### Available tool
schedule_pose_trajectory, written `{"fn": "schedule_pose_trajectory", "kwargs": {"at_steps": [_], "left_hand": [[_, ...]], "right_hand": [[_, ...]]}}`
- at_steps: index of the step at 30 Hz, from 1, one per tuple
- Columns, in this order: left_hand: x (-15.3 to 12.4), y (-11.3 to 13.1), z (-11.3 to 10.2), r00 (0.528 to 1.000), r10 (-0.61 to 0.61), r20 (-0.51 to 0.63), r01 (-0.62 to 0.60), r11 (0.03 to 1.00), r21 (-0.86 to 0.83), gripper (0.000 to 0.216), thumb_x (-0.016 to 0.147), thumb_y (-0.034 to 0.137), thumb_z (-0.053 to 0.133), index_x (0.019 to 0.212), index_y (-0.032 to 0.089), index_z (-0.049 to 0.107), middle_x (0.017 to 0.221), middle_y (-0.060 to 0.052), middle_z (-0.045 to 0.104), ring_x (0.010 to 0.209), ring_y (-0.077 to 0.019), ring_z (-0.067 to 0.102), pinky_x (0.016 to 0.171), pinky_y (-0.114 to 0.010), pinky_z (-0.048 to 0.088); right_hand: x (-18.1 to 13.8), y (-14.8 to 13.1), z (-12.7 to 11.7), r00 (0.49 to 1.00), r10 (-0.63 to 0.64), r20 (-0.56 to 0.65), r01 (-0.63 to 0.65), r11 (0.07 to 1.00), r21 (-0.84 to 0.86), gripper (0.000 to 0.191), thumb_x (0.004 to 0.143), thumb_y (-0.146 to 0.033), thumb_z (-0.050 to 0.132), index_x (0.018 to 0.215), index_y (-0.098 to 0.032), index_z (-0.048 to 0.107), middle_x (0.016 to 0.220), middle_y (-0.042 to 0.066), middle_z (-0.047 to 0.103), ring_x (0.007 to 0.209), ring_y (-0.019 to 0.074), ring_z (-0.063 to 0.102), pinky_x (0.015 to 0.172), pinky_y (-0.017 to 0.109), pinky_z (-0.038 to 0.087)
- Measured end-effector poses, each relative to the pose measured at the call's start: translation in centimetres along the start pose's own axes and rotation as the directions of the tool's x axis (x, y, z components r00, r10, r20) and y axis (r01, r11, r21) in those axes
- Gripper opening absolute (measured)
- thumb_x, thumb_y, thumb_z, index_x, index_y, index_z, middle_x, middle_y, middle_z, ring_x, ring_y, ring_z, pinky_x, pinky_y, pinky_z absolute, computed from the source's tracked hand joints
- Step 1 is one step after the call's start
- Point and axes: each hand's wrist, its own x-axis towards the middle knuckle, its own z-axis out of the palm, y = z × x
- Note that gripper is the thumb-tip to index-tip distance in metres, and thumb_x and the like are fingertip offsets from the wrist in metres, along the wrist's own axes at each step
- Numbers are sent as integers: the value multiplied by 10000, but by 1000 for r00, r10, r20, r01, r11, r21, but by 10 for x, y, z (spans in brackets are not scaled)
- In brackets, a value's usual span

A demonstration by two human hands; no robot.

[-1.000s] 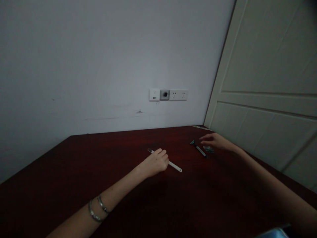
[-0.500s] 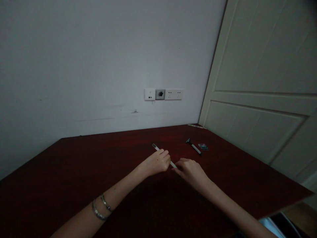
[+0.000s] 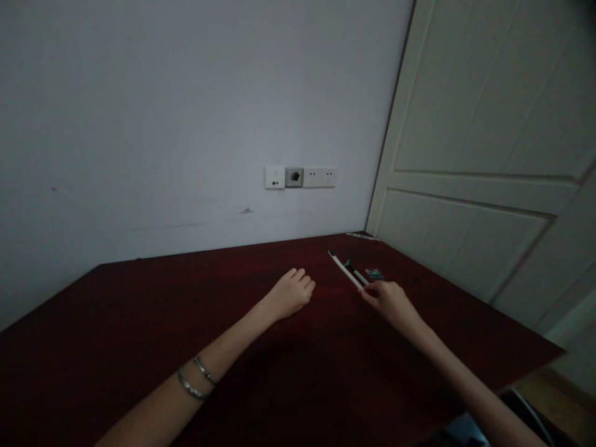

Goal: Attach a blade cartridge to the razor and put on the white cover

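Observation:
My right hand [image 3: 390,300] pinches the near end of a slim white razor handle [image 3: 345,270] and holds it pointing away over the dark red table [image 3: 186,323]. A black-headed razor [image 3: 352,269] lies on the table just behind it, partly hidden, with a small teal blade pack [image 3: 374,273] beside it. My left hand [image 3: 292,292] rests on the table to the left with its fingers loosely curled and nothing in it. Two bangles [image 3: 194,380] sit on my left forearm.
A white wall with a row of sockets [image 3: 300,177] stands behind the table. A pale panelled door [image 3: 484,155] runs along the table's right side. A thin flat strip [image 3: 362,236] lies at the far right corner.
The white handle passed from my left hand to my right, which has carried it right and away toward the black razor. My left hand let go and stays on the table.

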Motion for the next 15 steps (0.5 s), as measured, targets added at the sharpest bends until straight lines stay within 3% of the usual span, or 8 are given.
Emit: {"fn": "schedule_pose_trajectory", "kwargs": {"at_steps": [3, 6, 15], "left_hand": [[-8, -9, 8, 999, -38, 28, 38, 999, -22, 172, 871, 253, 445, 924, 142, 565, 876, -75, 600, 901, -210, 497, 792, -326, 337], [-16, -16, 16, 996, -79, 51, 81, 996, -34, 157, 856, 263, 471, 896, 147, 569, 869, -71, 598, 892, -210, 495, 805, -330, 332], [-24, -23, 26, 987, -120, 105, 127, 990, -64, 184, 865, 279, 459, 850, 145, 583, 849, -75, 605, 862, -203, 491, 768, -317, 323]], "right_hand": [[8, 38, -4, 993, 114, -17, -114, 993, -7, 290, 806, -334, 481, 788, -177, 725, 781, 102, 709, 727, 242, 654, 589, 260, 410], [12, 60, -5, 982, 183, 44, -183, 983, -19, 315, 805, -352, 484, 760, -156, 727, 738, 111, 703, 700, 237, 655, 535, 244, 380], [25, 69, 13, 968, 207, 140, -197, 977, -84, 302, 778, -349, 512, 680, -134, 700, 644, 119, 661, 619, 215, 636, 499, 241, 347]]}}
